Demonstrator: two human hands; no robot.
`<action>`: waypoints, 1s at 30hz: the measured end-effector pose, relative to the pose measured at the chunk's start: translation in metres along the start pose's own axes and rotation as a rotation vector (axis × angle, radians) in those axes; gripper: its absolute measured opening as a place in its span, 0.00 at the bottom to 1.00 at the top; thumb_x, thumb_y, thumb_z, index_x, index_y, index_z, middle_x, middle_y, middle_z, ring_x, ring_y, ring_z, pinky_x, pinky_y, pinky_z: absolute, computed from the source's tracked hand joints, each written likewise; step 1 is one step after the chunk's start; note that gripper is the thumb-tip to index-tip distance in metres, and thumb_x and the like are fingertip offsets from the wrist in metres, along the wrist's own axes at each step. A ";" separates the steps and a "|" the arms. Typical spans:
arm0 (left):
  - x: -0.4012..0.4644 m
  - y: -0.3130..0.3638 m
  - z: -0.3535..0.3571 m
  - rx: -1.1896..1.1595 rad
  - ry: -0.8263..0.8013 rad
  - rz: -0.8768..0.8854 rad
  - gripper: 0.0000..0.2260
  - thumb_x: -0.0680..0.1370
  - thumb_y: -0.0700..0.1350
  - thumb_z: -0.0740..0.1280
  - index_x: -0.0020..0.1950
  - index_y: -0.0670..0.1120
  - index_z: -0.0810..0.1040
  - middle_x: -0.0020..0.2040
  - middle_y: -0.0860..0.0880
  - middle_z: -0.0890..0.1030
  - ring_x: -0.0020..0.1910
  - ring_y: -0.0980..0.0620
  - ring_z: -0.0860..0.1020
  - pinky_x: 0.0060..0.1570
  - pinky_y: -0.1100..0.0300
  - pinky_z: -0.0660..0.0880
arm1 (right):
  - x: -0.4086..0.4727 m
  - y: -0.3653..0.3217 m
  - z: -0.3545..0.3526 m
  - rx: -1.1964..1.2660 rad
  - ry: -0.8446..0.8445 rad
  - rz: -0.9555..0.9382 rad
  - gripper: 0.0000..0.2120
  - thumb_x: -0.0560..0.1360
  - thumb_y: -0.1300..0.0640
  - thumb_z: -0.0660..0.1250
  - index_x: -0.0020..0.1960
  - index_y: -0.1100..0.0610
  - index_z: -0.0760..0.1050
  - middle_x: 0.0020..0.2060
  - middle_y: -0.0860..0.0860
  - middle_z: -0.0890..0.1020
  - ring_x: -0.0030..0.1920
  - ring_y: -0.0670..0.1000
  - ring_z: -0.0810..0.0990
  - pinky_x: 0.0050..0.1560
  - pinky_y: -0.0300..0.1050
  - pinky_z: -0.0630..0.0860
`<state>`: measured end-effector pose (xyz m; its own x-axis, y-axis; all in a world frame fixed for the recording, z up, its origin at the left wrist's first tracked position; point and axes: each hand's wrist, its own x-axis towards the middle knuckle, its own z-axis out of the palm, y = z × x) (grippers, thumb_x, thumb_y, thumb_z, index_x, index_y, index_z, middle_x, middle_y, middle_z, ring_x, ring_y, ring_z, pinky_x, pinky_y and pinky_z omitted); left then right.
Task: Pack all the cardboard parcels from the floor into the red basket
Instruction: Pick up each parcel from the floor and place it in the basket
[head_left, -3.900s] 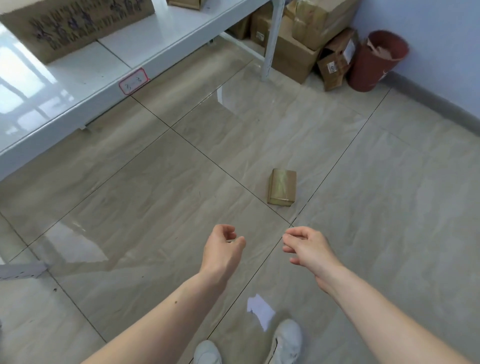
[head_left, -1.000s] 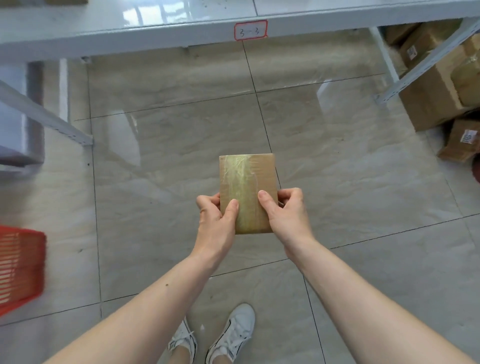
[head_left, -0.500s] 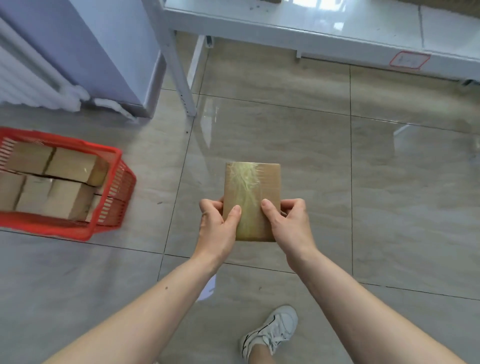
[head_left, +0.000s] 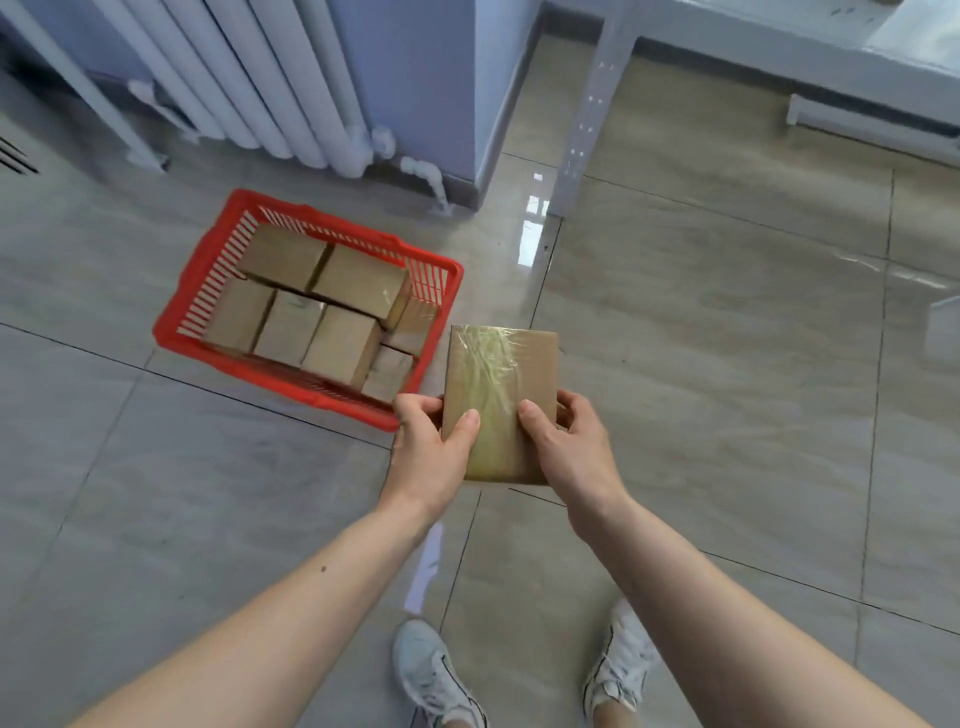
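A flat cardboard parcel with clear tape down its top is held in front of me. My left hand grips its lower left edge and my right hand grips its lower right edge, thumbs on top. The red basket stands on the floor to the left and a little beyond the parcel. Several cardboard parcels lie packed inside it, filling most of its floor. The held parcel is just right of the basket's near right corner, above floor level.
A white radiator and a blue wall corner stand behind the basket. A grey shelf leg rises to the right of the corner. My white shoes are on the tiled floor below. A white paper scrap lies on the floor near them.
I picked the parcel off the floor with both hands and turned left. The basket has come from the left edge of view to just beside the parcel.
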<state>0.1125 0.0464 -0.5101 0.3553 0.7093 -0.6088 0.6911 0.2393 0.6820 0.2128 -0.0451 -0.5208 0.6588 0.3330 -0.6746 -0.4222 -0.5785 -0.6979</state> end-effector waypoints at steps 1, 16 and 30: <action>0.006 -0.005 -0.012 -0.008 0.005 0.001 0.18 0.78 0.51 0.67 0.61 0.46 0.64 0.58 0.46 0.75 0.53 0.49 0.75 0.49 0.58 0.69 | -0.001 -0.003 0.014 -0.008 -0.012 -0.001 0.27 0.74 0.46 0.69 0.70 0.53 0.69 0.61 0.49 0.80 0.60 0.50 0.79 0.64 0.53 0.76; 0.123 -0.014 -0.091 -0.146 -0.075 -0.014 0.19 0.80 0.46 0.64 0.69 0.53 0.66 0.51 0.62 0.76 0.51 0.63 0.77 0.50 0.62 0.76 | 0.065 -0.050 0.127 -0.020 -0.099 0.056 0.15 0.76 0.49 0.69 0.60 0.52 0.73 0.53 0.47 0.82 0.52 0.49 0.83 0.55 0.52 0.81; 0.233 -0.056 -0.115 0.053 -0.252 -0.118 0.26 0.78 0.49 0.66 0.75 0.54 0.63 0.68 0.52 0.75 0.65 0.53 0.73 0.67 0.50 0.71 | 0.127 -0.027 0.219 -0.101 0.037 0.173 0.15 0.76 0.52 0.66 0.62 0.51 0.68 0.58 0.53 0.78 0.56 0.52 0.80 0.59 0.56 0.79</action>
<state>0.0845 0.2751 -0.6435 0.4106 0.4900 -0.7690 0.7667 0.2710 0.5820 0.1719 0.1762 -0.6400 0.6049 0.1961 -0.7717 -0.4678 -0.6968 -0.5437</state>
